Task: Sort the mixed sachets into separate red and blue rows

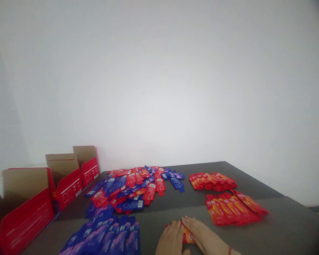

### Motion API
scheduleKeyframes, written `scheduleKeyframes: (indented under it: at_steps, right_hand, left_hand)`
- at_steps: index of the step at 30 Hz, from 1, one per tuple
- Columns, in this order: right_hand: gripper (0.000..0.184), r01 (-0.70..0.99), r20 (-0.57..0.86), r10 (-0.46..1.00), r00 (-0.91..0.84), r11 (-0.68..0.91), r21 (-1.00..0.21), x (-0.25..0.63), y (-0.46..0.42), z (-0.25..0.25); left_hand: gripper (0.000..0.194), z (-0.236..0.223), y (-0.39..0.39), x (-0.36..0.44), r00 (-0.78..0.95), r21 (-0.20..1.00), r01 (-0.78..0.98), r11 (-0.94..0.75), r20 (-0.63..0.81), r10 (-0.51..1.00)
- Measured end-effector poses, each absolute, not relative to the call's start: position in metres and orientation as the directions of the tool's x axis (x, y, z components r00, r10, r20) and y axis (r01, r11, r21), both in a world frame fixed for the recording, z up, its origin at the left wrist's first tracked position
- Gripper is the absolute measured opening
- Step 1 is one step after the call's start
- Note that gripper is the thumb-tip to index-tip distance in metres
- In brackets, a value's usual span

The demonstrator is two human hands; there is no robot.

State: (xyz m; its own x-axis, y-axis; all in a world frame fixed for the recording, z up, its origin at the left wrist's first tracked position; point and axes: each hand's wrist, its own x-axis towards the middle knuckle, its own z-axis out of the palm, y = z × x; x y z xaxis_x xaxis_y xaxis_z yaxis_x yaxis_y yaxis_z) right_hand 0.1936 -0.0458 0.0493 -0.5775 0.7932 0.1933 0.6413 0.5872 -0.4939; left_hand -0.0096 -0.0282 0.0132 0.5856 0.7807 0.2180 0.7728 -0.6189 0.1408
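Near the table's front edge, my left hand [171,239] and my right hand [203,233] rest on a red-and-orange packet [187,235]. The fingers of my left hand lie stretched out over its left side. From the right, my right hand reaches across its other side with straight fingers, the thumb apart below. Both hands are open, palms down. Most of the packet is hidden under them, so I cannot tell whether it is one piece or several. To the right lies an overlapping row of similar red-and-orange packets [232,209].
Behind that row is another red-and-orange pile [212,181]. Blue-purple packets [108,233] overlap at front left, with a jumbled red and blue heap [133,186] beyond. Open red cardboard boxes [26,216] line the left edge of the dark table [175,209]. A white wall [159,88] stands behind.
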Motion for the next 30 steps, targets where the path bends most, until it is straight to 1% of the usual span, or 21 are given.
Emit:
scheduleKeyframes:
  at_steps: [2, 4, 5, 7, 9, 12, 14, 16, 18, 21, 23, 24, 26, 27, 28, 30]
  right_hand:
    - [0.052, 0.668, 0.153, 0.801, -0.579, 0.574, -0.474, 0.199, -0.050, 0.054]
    - [0.058, 0.705, 0.107, 0.815, -0.570, 0.551, -0.445, 0.205, -0.054, 0.058]
    - [0.060, 0.723, 0.086, 0.823, -0.561, 0.538, -0.433, 0.207, -0.056, 0.059]
    - [0.063, 0.755, 0.059, 0.842, -0.536, 0.509, -0.413, 0.210, -0.059, 0.061]
    - [0.064, 0.782, 0.075, 0.860, -0.505, 0.492, -0.383, 0.207, -0.059, 0.060]
    - [0.056, 0.771, 0.209, 0.850, -0.483, 0.526, -0.360, 0.199, -0.052, 0.055]
    - [0.047, 0.747, 0.292, 0.836, -0.465, 0.547, -0.377, 0.196, -0.047, 0.051]
    - [0.035, 0.743, 0.329, 0.845, -0.422, 0.530, -0.409, 0.196, -0.044, 0.049]
    - [0.029, 0.750, 0.335, 0.862, -0.380, 0.500, -0.434, 0.200, -0.046, 0.051]
    - [0.029, 0.718, 0.352, 0.849, -0.394, 0.523, -0.459, 0.211, -0.051, 0.062]
    - [0.030, 0.705, 0.385, 0.834, -0.395, 0.544, -0.455, 0.226, -0.052, 0.071]
    - [0.031, 0.717, 0.402, 0.835, -0.376, 0.537, -0.444, 0.238, -0.050, 0.075]
    - [0.034, 0.786, 0.439, 0.850, -0.290, 0.474, -0.398, 0.269, -0.044, 0.081]
    - [0.036, 0.830, 0.458, 0.857, -0.236, 0.423, -0.365, 0.288, -0.040, 0.081]
    - [0.037, 0.874, 0.480, 0.858, -0.181, 0.365, -0.323, 0.309, -0.035, 0.080]
    - [0.040, 0.945, 0.516, 0.853, -0.085, 0.233, -0.230, 0.350, -0.024, 0.074]
  left_hand:
    - [0.050, -0.019, -0.023, -0.022, 0.659, 0.012, 0.724, -0.690, 0.287, 0.696]
    - [0.050, -0.043, -0.019, -0.035, 0.671, -0.072, 0.714, -0.697, 0.358, 0.650]
    - [0.050, -0.050, -0.018, -0.040, 0.660, -0.090, 0.723, -0.685, 0.383, 0.646]
    - [0.050, -0.052, -0.017, -0.045, 0.631, -0.083, 0.749, -0.657, 0.393, 0.669]
    - [0.054, -0.042, -0.019, -0.042, 0.621, -0.049, 0.759, -0.649, 0.355, 0.699]
    - [0.061, -0.015, -0.021, -0.026, 0.624, 0.006, 0.758, -0.652, 0.286, 0.727]
    - [0.056, 0.006, -0.022, -0.013, 0.605, 0.043, 0.771, -0.636, 0.265, 0.751]
    - [0.051, 0.026, -0.022, 0.000, 0.597, 0.090, 0.768, -0.634, 0.257, 0.760]
    - [0.049, 0.040, -0.021, 0.009, 0.621, 0.156, 0.727, -0.669, 0.267, 0.737]
    - [0.042, 0.044, -0.013, 0.021, 0.641, 0.257, 0.655, -0.710, 0.308, 0.703]
    - [0.042, 0.038, -0.006, 0.031, 0.589, 0.311, 0.656, -0.687, 0.358, 0.725]
    - [0.046, 0.034, -0.003, 0.037, 0.545, 0.341, 0.664, -0.665, 0.389, 0.743]
    - [0.057, 0.029, 0.000, 0.053, 0.463, 0.401, 0.674, -0.620, 0.425, 0.778]
    - [0.063, 0.029, 0.000, 0.062, 0.445, 0.426, 0.673, -0.604, 0.419, 0.792]
    - [0.067, 0.030, -0.002, 0.072, 0.453, 0.443, 0.666, -0.600, 0.398, 0.797]
    - [0.071, 0.034, -0.006, 0.090, 0.527, 0.452, 0.639, -0.623, 0.333, 0.782]
